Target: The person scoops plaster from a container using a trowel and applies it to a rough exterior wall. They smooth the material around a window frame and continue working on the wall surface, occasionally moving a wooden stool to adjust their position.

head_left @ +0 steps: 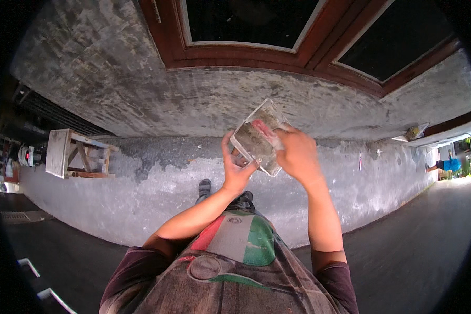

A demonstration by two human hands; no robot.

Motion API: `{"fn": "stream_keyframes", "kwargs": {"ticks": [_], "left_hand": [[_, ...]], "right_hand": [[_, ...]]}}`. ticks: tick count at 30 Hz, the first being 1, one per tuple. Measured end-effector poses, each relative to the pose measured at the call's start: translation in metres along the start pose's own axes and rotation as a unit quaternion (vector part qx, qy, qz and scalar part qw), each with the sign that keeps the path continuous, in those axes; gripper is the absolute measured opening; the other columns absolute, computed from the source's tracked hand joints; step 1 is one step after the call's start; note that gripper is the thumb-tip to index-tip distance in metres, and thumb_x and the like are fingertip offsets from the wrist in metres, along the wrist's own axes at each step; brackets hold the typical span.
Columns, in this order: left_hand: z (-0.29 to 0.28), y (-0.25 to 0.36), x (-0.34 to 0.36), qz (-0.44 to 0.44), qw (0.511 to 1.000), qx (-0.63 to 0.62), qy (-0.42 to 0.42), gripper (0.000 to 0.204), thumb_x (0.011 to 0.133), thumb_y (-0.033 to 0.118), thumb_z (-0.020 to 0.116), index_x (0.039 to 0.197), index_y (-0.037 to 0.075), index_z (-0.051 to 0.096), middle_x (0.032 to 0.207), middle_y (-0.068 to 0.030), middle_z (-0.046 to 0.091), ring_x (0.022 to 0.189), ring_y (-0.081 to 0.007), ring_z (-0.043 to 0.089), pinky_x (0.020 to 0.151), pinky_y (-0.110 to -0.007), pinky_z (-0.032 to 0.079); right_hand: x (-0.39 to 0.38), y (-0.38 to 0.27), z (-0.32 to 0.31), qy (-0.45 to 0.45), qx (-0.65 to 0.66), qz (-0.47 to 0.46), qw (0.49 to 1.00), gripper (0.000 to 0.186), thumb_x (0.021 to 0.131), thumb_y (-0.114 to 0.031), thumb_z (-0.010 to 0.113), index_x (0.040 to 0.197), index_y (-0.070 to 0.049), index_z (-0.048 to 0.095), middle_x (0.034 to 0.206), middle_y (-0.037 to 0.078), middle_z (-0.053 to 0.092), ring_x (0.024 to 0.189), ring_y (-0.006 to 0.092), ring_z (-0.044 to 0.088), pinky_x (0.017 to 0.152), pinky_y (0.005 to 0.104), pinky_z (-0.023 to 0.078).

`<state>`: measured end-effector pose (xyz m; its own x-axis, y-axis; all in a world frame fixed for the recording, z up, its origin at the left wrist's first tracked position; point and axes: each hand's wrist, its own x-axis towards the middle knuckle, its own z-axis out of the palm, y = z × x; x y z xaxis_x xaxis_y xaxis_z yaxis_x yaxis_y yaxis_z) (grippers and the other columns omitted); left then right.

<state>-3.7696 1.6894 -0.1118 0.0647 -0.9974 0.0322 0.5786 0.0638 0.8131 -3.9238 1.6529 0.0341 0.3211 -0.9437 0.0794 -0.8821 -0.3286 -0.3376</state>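
The floor is softly lit, with pale glare scattered toward its right end, where the background is washed out by bright daylight. The window panes are left almost black. The fingers of the right hand are softened by motion blur. Straight edges are bowed by the lens, and the corners are darkened.
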Motion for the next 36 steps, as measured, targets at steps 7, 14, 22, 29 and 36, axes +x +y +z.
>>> {"fn": "stream_keyframes", "kwargs": {"ticks": [7,14,22,29,36], "left_hand": [[0.003,0.003,0.011,0.009,0.999,0.000,-0.044,0.105,0.079,-0.007,0.075,0.157,0.020,0.011,0.146,-0.0192,0.044,0.131,-0.0296,0.054,0.101,-0.039,0.053],[-0.021,0.000,0.015,-0.030,0.999,-0.012,-0.018,0.105,0.079,-0.007,0.074,0.158,0.020,0.010,0.149,-0.0194,0.041,0.135,-0.0298,0.050,0.105,-0.042,0.051],[-0.040,-0.005,0.037,-0.064,0.996,-0.006,-0.062,0.104,0.085,0.000,0.071,0.161,0.018,0.003,0.150,-0.0191,0.041,0.137,-0.0298,0.048,0.107,-0.043,0.049],[-0.049,0.003,0.041,-0.069,0.987,-0.047,-0.140,0.108,0.081,-0.001,0.075,0.162,0.013,0.005,0.155,-0.0204,0.036,0.135,-0.0292,0.050,0.106,-0.041,0.050],[-0.062,0.001,0.046,-0.108,0.979,-0.056,-0.165,0.112,0.080,0.006,0.077,0.163,0.013,0.003,0.153,-0.0217,0.040,0.135,-0.0296,0.051,0.107,-0.041,0.047]], "right_hand": [[0.014,-0.009,0.031,0.072,-0.001,0.041,0.997,0.048,0.070,-0.002,0.062,0.117,-0.002,0.069,0.109,0.025,0.068,0.101,0.0445,0.065,0.086,0.0523,0.053],[0.015,-0.014,0.015,0.055,0.080,0.040,0.995,0.046,0.073,-0.001,0.060,0.117,-0.003,0.070,0.097,0.026,0.070,0.092,0.0456,0.067,0.082,0.0545,0.053],[0.007,-0.019,0.032,0.030,0.104,-0.002,0.994,0.047,0.072,-0.001,0.060,0.118,-0.004,0.070,0.099,0.025,0.070,0.094,0.0449,0.066,0.084,0.0538,0.053],[0.024,0.005,-0.012,0.000,0.166,-0.003,0.986,0.047,0.072,0.000,0.060,0.117,-0.001,0.069,0.098,0.026,0.069,0.096,0.0495,0.063,0.088,0.0523,0.051],[0.008,0.005,-0.022,-0.047,0.069,-0.003,0.996,0.050,0.071,0.000,0.060,0.120,-0.004,0.070,0.105,0.026,0.070,0.104,0.0472,0.062,0.097,0.0503,0.048]]}}
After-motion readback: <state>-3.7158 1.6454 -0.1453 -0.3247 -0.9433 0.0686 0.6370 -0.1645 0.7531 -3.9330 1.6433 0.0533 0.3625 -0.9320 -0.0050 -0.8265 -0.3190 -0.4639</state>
